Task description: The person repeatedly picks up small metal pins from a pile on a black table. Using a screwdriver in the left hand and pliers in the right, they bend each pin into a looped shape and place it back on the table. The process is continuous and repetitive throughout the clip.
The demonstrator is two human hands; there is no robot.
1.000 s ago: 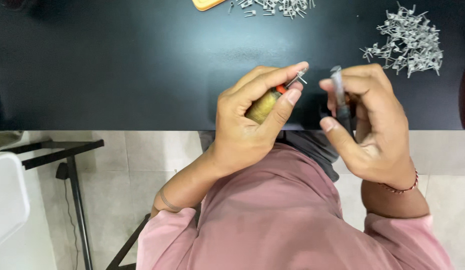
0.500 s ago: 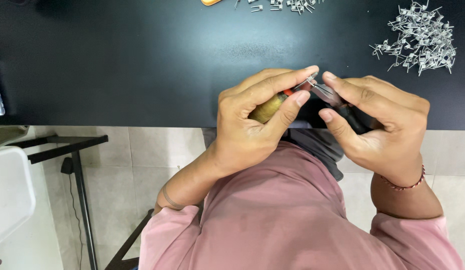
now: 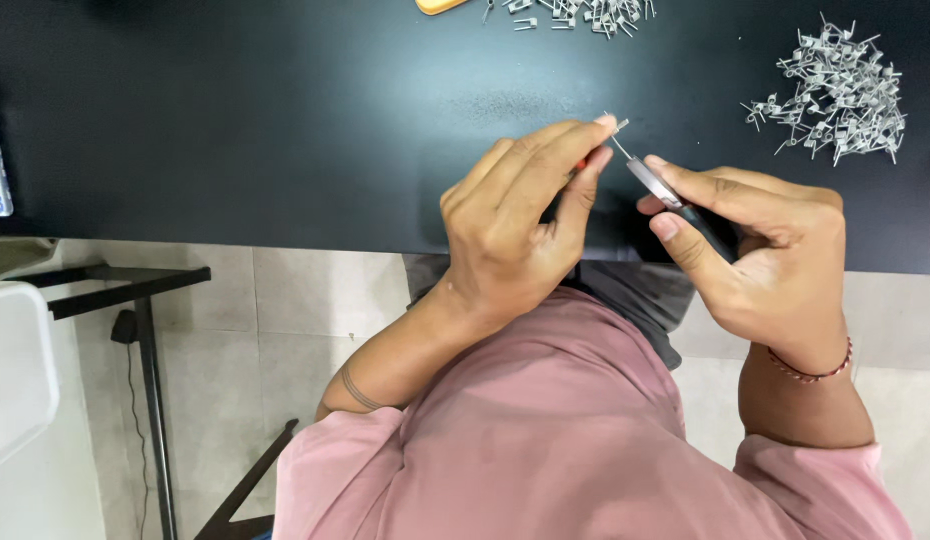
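Both hands work just over the near edge of the black table, with broad bare tabletop beyond them. Since a moment ago they have closed together. The left hand pinches a small wire piece at its fingertips; the right hand grips pliers, tip touching that piece.

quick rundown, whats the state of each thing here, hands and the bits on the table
left hand: closed, pinching a small metal wire piece at its fingertips
right hand: closed around a slim dark tool, tip at the wire piece
heap of metal pieces: loose on the black table, untouched
second heap: scattered at the top edge, partly cut off
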